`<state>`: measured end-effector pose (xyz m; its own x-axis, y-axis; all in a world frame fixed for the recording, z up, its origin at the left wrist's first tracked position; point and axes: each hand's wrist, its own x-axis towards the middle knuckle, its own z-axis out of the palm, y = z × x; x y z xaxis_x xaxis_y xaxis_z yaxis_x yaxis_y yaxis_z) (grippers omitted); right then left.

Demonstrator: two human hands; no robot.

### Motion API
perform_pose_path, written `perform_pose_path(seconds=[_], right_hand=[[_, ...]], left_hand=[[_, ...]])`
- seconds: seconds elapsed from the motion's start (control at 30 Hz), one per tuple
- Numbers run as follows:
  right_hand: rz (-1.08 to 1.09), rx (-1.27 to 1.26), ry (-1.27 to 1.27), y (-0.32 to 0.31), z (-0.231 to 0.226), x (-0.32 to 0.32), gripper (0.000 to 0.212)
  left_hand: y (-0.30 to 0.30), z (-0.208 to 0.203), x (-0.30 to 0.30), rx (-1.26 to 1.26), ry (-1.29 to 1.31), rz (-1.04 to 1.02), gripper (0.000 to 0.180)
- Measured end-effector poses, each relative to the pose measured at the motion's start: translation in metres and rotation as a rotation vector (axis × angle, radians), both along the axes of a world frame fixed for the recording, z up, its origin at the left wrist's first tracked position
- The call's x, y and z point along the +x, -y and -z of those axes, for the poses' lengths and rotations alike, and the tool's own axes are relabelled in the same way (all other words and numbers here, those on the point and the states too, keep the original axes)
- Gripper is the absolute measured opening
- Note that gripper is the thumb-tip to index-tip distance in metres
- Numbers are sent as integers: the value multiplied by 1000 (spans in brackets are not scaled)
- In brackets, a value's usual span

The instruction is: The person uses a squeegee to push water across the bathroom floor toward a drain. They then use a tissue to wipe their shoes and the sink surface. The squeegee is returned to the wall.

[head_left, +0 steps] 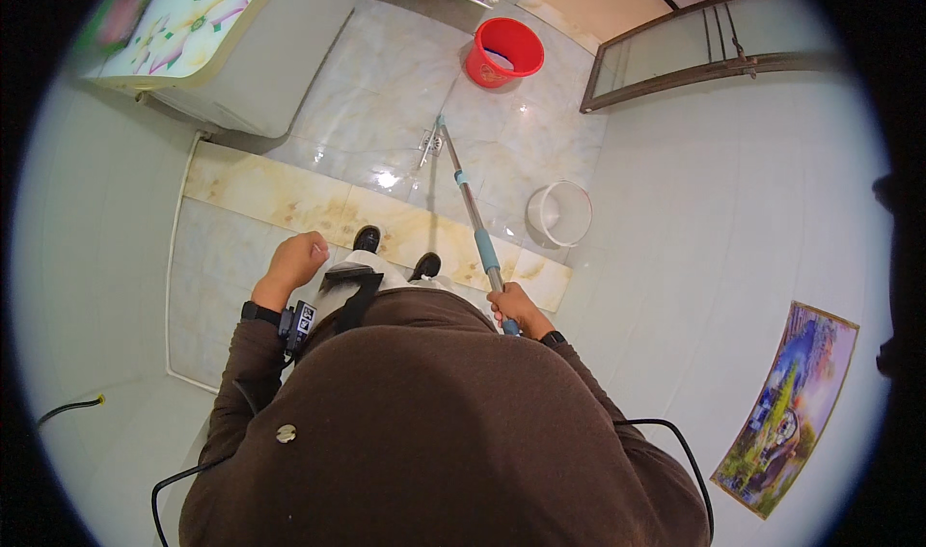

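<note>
My right hand (517, 306) is wrapped round the upper end of a long-handled floor squeegee (470, 203), a silver pole with teal grips. The pole slopes away across the floor to a thin, narrow head, which rests on the wet tiles by a square floor drain (431, 143). My left hand (300, 259) is curled into a fist in front of my body, apart from the pole, with no object visible in it. A white bucket (576, 216) stands to the right of the pole. Farther off is a red bucket (507, 55) with something pale inside.
A beige stone sill (280, 192) crosses the floor just ahead of my shoes. A flower-patterned cabinet (253, 60) stands at the far left. At the far right is a framed glass door (666, 50). A colourful picture (791, 407) hangs on the right wall.
</note>
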<state>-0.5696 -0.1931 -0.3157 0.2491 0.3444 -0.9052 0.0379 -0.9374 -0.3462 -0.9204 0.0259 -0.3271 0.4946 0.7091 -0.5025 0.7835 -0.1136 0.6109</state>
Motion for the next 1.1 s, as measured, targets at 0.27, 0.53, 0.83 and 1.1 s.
perform_pose_path(seconds=[0.27,0.53,0.83,1.1], right_hand=[[109,23,-155,-49,-58,-1,19],[427,160,-511,-106,-17,-58,20],[694,-6,-768,-36,-14,-104,23],[982,84,-979,-1,-57,-105,17]], left_hand=[[-42,3,114,-751,379,6,34],[-3,115,220,-807,184,-378,38],[62,157,187,430,25,1349,19],[92,96,200,-395,87,828,38]])
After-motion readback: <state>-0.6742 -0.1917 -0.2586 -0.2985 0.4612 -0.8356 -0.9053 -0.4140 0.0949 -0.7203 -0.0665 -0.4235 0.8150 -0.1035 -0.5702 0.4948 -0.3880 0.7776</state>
